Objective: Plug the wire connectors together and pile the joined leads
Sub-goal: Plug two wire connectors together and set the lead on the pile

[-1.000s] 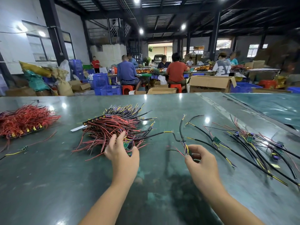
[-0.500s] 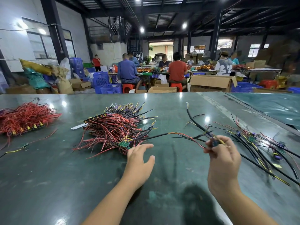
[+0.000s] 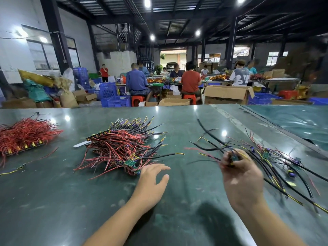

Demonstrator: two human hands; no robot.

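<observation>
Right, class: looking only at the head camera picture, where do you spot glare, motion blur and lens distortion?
Head view: ceiling lamps leave white glare spots on the green table; the right hand gripping the wire lead is smeared by motion blur, while the left hand looks sharper; the wide lens bends the pillars and table edge outward.

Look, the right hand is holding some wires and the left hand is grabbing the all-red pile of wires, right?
Not quite. The right hand does hold a wire lead, but the left hand is open beside the middle red-and-black wire pile, gripping nothing. The all-red pile lies untouched at the far left of the table. The head view shows it.
</observation>
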